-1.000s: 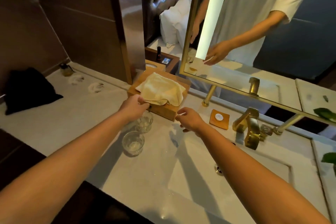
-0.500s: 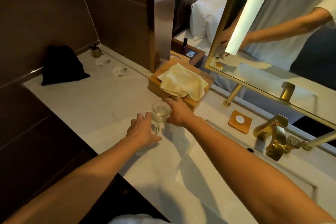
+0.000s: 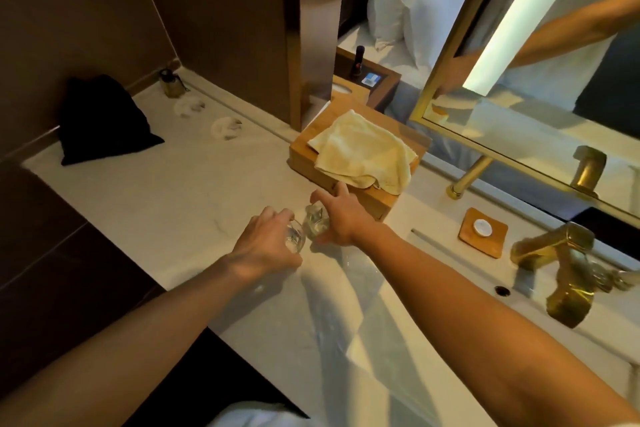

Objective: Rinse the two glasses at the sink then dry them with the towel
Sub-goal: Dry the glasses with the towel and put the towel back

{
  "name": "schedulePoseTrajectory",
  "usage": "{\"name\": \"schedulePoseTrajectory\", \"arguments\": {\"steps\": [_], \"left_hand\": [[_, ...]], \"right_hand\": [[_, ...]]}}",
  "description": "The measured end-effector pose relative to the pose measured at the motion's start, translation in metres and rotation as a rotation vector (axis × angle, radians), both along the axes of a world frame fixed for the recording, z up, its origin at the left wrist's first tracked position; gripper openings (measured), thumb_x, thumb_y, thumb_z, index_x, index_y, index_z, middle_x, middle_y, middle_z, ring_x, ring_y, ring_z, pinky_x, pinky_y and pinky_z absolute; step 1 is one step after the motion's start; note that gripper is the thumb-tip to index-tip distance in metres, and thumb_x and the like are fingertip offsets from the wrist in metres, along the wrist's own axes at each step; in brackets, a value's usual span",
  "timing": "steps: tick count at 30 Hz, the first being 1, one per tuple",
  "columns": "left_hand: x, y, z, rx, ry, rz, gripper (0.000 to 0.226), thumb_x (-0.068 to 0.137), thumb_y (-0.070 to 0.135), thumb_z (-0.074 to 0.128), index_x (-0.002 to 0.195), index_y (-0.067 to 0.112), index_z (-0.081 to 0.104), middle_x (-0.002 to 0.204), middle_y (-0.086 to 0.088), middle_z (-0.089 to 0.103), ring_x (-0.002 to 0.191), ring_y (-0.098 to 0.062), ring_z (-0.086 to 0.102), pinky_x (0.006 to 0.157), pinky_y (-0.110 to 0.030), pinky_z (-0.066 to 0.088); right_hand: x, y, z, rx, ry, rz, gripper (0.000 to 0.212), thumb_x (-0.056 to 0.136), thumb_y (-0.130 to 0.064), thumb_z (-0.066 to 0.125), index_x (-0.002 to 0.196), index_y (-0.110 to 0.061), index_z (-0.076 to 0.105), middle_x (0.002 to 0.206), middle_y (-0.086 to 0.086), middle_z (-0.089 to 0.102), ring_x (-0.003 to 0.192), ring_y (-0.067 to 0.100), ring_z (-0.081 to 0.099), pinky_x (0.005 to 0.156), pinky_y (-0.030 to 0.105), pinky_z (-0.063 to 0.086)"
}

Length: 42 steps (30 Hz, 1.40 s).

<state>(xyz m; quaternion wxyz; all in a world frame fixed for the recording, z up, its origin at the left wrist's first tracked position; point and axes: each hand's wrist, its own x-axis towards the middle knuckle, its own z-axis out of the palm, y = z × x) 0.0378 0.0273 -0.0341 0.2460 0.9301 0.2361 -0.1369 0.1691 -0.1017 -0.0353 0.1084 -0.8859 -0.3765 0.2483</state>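
**Glassware gripped, rinsing not yet begun**

The person is gripping one tumbler in each hand over the pale marble counter [image 3: 194,204], just left of the sink [image 3: 460,263]. The left hand [image 3: 266,246] is curling its fingers round the nearer glass [image 3: 295,240]. The right hand [image 3: 343,218] is wrapping round the farther glass [image 3: 317,221], just in front of the wooden box [image 3: 367,206]. The two glasses are sitting almost against each other, and whether either is clear of the counter cannot be told. Both are showing clear, but it is too hard to read whether any water is lying in them. Judging by this, the task is sitting at its very start. No water is visibly running from the gold tap [image 3: 561,274], and both the rinsing and the drying are waiting to be done. The cream towel [image 3: 363,156] is lying loosely folded on top of the box, with one edge hanging over its front, untouched and close by for the drying
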Motion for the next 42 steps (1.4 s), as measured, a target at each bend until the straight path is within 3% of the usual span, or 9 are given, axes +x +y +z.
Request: {"name": "schedulePoseTrajectory", "arguments": {"steps": [8,17,21,24,33,38,42], "left_hand": [[0.063,0.029,0.009,0.096,-0.057,-0.133,0.09,0.062,0.038,0.087,0.142,0.025,0.046,0.131,-0.004,0.05,0.119,-0.025,0.049,0.1,-0.042,0.049],[0.104,0.034,-0.004,0.081,-0.066,-0.296,0.089,0.062,0.039,0.085,0.141,0.027,0.046,0.123,-0.003,0.049,0.112,-0.025,0.052,0.089,-0.038,0.053],[0.114,0.037,-0.006,0.086,-0.064,-0.376,0.083,0.061,0.04,0.081,0.137,0.035,0.047,0.108,0.001,0.044,0.098,-0.021,0.05,0.075,-0.032,0.049],[0.119,0.039,-0.008,0.096,-0.066,-0.412,0.079,0.063,0.042,0.079,0.135,0.038,0.047,0.104,0.002,0.042,0.095,-0.02,0.048,0.073,-0.03,0.046],[0.116,0.042,-0.012,0.175,-0.062,-0.456,0.074,0.077,0.045,0.074,0.143,0.044,0.039,0.133,-0.007,0.041,0.119,-0.027,0.044,0.094,-0.039,0.048],[0.11,0.037,-0.013,0.213,-0.077,-0.426,0.073,0.081,0.041,0.074,0.144,0.046,0.039,0.142,-0.009,0.033,0.123,-0.03,0.042,0.1,-0.042,0.046],[0.103,0.034,-0.007,0.231,-0.084,-0.398,0.071,0.083,0.041,0.073,0.144,0.045,0.038,0.146,-0.009,0.032,0.125,-0.032,0.041,0.101,-0.044,0.045]], "right_hand": [[-0.025,-0.046,-0.001,0.088,0.012,-0.152,0.087,0.059,-0.049,0.091,0.13,-0.035,0.043,0.118,0.003,0.036,0.107,0.025,0.047,0.083,0.032,0.048],[-0.004,-0.036,0.011,0.131,-0.048,-0.318,0.088,0.06,-0.046,0.089,0.136,-0.032,0.046,0.136,0.012,0.033,0.126,0.038,0.038,0.099,0.047,0.05],[0.001,-0.027,0.01,0.075,-0.055,-0.329,0.082,0.065,-0.047,0.088,0.135,-0.035,0.047,0.135,0.013,0.033,0.124,0.039,0.04,0.099,0.047,0.05],[0.001,-0.022,0.006,0.06,-0.064,-0.352,0.083,0.066,-0.047,0.087,0.137,-0.036,0.045,0.137,0.013,0.032,0.123,0.04,0.042,0.099,0.048,0.05],[-0.006,-0.014,-0.008,0.122,-0.112,-0.435,0.076,0.07,-0.037,0.083,0.136,-0.033,0.046,0.134,0.012,0.031,0.116,0.04,0.046,0.086,0.047,0.056],[-0.016,-0.012,-0.009,0.184,-0.139,-0.524,0.076,0.078,-0.038,0.081,0.138,-0.017,0.04,0.14,0.014,0.035,0.117,0.038,0.048,0.09,0.046,0.054],[-0.028,-0.016,-0.006,0.248,-0.188,-0.535,0.077,0.082,-0.037,0.08,0.14,-0.014,0.037,0.144,0.016,0.034,0.12,0.037,0.047,0.094,0.044,0.052]]}}
